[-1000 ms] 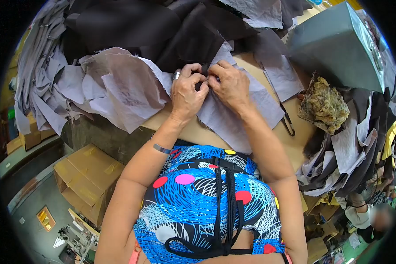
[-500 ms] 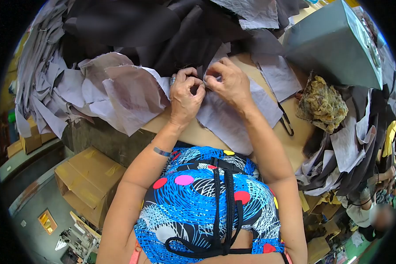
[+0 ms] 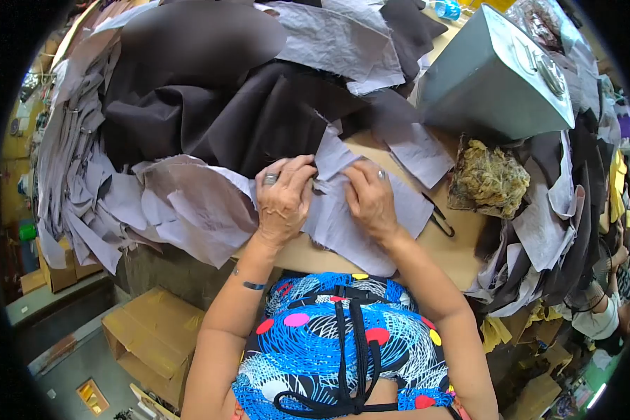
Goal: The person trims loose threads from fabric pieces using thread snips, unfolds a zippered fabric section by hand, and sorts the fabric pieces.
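Observation:
My left hand (image 3: 285, 198), with a ring on it, is closed on the edge of a pale lilac-grey cloth piece (image 3: 336, 227) beside the large dark cloth (image 3: 259, 119). My right hand (image 3: 371, 197), also ringed, has its fingers curled down on the same pale piece, close to a raised fold (image 3: 332, 154). The hands are a little apart, and their fingertips are partly hidden. Left of my left hand, another pale cloth (image 3: 196, 199) hangs over the table edge. Black thread snips (image 3: 441, 217) lie to the right of my right hand.
A grey metal box (image 3: 483, 84) stands at the back right, with a yellowish fibrous clump (image 3: 488, 178) in front. Cloth stacks (image 3: 539, 224) hang at the right and more cloth strips (image 3: 84, 161) at the left. Below left is a cardboard box (image 3: 150, 332). A person (image 3: 602, 318) is at far right.
My hands have gone from pinching close together to lying lower and farther apart on the cloth. The view has shifted, and the pale cloth at the back shows more fully.

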Available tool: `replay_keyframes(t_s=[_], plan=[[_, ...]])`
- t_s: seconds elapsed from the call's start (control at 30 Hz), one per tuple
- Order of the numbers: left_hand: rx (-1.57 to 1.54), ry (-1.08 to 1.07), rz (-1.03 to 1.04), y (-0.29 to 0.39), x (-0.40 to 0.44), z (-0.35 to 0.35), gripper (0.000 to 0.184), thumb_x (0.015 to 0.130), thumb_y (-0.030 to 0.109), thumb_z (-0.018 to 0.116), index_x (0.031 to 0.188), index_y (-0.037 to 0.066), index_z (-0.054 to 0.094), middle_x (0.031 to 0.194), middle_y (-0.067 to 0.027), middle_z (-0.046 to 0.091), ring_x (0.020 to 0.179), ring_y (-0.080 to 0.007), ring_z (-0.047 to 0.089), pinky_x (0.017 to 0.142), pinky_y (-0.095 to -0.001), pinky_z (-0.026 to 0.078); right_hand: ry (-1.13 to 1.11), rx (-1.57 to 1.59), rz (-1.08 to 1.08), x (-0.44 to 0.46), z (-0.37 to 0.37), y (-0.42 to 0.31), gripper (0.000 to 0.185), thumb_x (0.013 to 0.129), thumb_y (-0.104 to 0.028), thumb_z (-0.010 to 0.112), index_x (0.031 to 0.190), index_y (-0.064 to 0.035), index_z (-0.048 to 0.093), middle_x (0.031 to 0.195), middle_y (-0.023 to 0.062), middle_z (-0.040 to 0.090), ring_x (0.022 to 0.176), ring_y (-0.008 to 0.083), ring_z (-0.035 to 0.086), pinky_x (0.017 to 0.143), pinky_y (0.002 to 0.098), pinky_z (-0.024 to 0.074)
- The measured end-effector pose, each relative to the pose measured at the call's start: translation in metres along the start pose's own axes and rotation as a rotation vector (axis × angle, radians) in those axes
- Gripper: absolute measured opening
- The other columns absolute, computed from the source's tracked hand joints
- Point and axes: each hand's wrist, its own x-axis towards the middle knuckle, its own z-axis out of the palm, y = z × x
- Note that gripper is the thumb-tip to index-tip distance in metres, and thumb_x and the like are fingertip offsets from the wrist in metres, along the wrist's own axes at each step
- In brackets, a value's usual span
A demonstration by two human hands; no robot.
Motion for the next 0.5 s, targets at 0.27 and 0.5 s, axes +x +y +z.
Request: replay_keyframes(t_s=[0.27,0.5], plan=[[0.109,-0.434,0.202,-0.037,0.010,-0.008,0.081,0.071,0.052,0.064,0.134,0.009,0.037,0.131,-0.0039,0.046,0.122,-0.0229,0.041,0.104,-0.0491,0.024,-0.213,-0.179,-0.050,-0.014,-0.015,-0.009,0.063,0.075,-0.029,0.066,0.129,-0.0057,0.044,0.124,0.0116,0.047,0.118,0.0278,0.042,0.100,0.0426,0.0310],[0.127,-0.402,0.247,-0.051,0.013,-0.004,0.083,0.069,0.053,0.063,0.135,0.009,0.037,0.131,-0.0067,0.046,0.123,-0.0227,0.040,0.106,-0.0484,0.022,-0.221,-0.244,-0.081,-0.017,-0.015,-0.009,0.061,0.077,-0.029,0.064,0.129,-0.0057,0.042,0.128,0.0106,0.046,0.120,0.0271,0.041,0.101,0.0421,0.0297]])
